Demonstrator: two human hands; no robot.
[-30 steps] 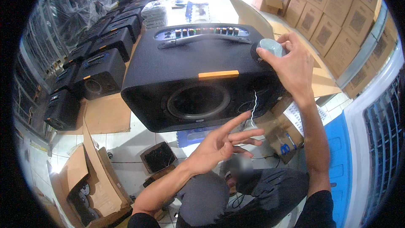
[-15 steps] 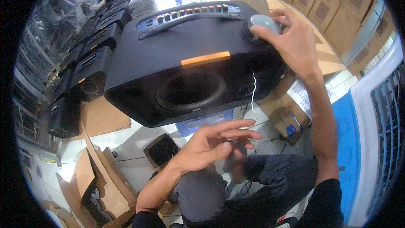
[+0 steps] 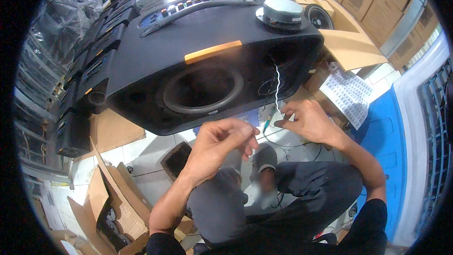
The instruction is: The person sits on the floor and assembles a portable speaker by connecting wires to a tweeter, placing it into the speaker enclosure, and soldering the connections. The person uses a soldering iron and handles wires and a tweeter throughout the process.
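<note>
A large black speaker cabinet (image 3: 155,61) lies in front of me, with a round hole in its near face and a row of knobs on top. From a smaller opening at its right hangs a twisted white wire (image 3: 277,82). My right hand (image 3: 309,122) pinches the wire's lower end between thumb and fingers. My left hand (image 3: 219,146) hovers below the cabinet's front, fingers loosely curled and slightly apart, with nothing visible in them. A round speaker driver (image 3: 283,13) rests on the cabinet's top right corner, its grey magnet upward. A teal-handled tool (image 3: 267,124) shows between the hands.
More black cabinets (image 3: 96,78) line the left. Beside my left arm stands an open carton (image 3: 127,208) holding round parts. Another speaker driver (image 3: 319,17) sits in a carton behind the cabinet. A printed sheet (image 3: 347,97) and a blue plastic surface (image 3: 384,137) are at the right.
My right hand has let go of the speaker driver on the cabinet top and come down to the white wire. My left hand has curled its fingers. The view has shifted slightly.
</note>
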